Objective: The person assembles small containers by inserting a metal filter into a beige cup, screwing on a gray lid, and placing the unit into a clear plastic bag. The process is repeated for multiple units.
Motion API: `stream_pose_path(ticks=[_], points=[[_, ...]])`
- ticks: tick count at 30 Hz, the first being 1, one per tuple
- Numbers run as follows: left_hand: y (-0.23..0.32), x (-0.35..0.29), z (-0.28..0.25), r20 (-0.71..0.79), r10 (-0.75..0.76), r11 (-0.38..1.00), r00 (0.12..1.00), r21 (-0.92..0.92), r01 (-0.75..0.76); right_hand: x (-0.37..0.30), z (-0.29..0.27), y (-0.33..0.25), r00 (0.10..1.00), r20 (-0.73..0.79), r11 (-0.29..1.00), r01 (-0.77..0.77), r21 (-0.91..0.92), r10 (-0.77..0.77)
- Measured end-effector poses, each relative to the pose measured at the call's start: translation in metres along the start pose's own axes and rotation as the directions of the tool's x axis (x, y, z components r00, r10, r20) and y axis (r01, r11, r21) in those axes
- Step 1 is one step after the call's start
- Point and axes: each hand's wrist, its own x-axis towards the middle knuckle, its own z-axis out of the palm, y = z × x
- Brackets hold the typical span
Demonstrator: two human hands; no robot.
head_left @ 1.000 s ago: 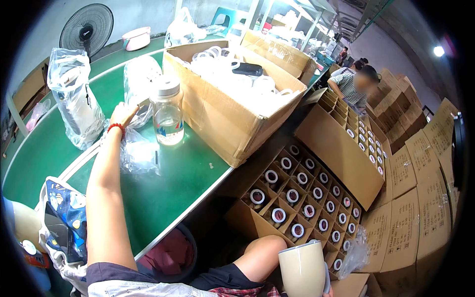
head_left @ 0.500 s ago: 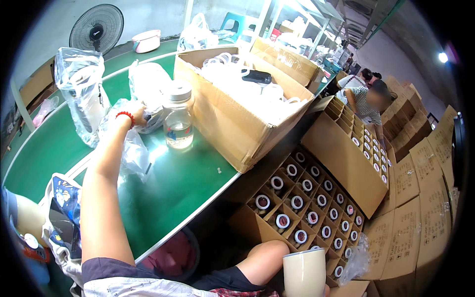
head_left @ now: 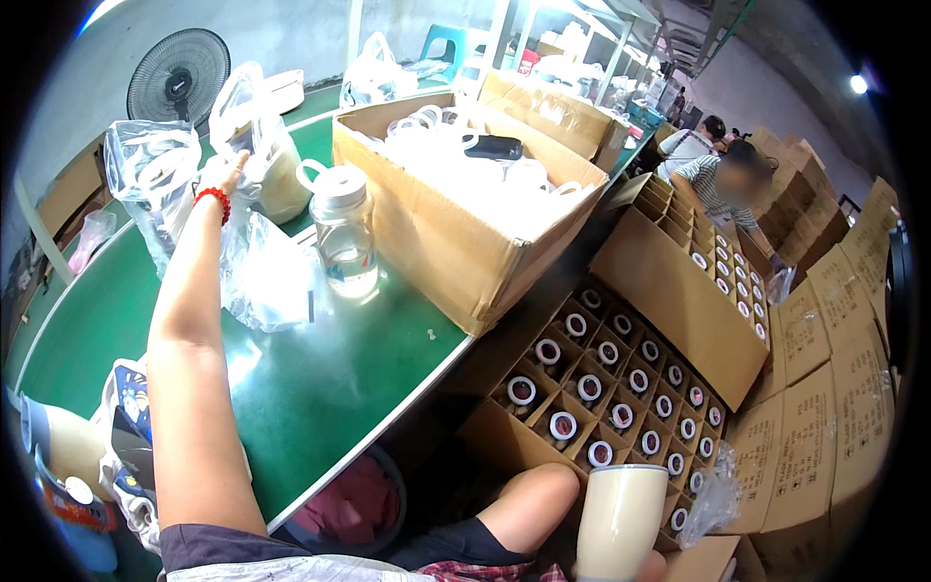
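At the left of the table, my left hand (head_left: 225, 177), with a red bead bracelet at its wrist, grips a clear plastic bag (head_left: 238, 109). The bag stands upright, a cream-coloured container (head_left: 283, 182) showing beside and partly within it. More crumpled clear plastic (head_left: 267, 276) lies just in front of the hand. A clear bottle (head_left: 346, 233) with a white lid stands to its right. Low at the right, a cream tumbler (head_left: 623, 519) is held over my lap; only a bit of my right hand (head_left: 653, 565) shows beside its base, the rest hidden.
An open carton (head_left: 436, 218) full of white handled parts sits on the green table (head_left: 320, 398). Right of me, a divided carton (head_left: 504, 438) holds several white-lidded items. A person (head_left: 722, 184) works at another divided carton (head_left: 669, 291). Stacked cartons (head_left: 805, 427) line the right side.
My left hand has moved up and leftward with the plastic bag, which now stands taller and farther left. The cream tumbler has shifted right and slightly up in the picture.
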Motion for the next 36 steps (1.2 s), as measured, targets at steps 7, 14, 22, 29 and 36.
stream_pose_path(ticks=[7,14,22,29,36], points=[[0.025,-0.033,-0.034,0.113,0.113,0.949,0.987,0.282,-0.141,-0.012,0.002,0.021,1.0,0.0,0.997,0.022,0.071,-0.022],[0.14,-0.121,-0.118,0.06,0.397,0.918,0.916,0.004,-0.398,-0.032,0.015,0.086,0.999,-0.022,0.956,0.05,0.289,-0.045],[0.269,-0.494,-0.054,0.659,0.733,0.657,0.171,-0.619,-0.431,-0.028,0.055,0.195,0.984,0.164,0.762,-0.161,0.628,0.072],[0.243,-0.631,0.051,0.571,0.819,0.555,0.051,-0.768,-0.32,-0.043,-0.013,0.158,0.833,-0.426,0.915,0.403,0.034,-0.351],[0.295,-0.695,0.071,0.285,0.95,0.294,0.124,-0.954,-0.053,-0.026,-0.071,0.028,0.855,-0.072,0.785,0.434,-0.441,-0.513]])
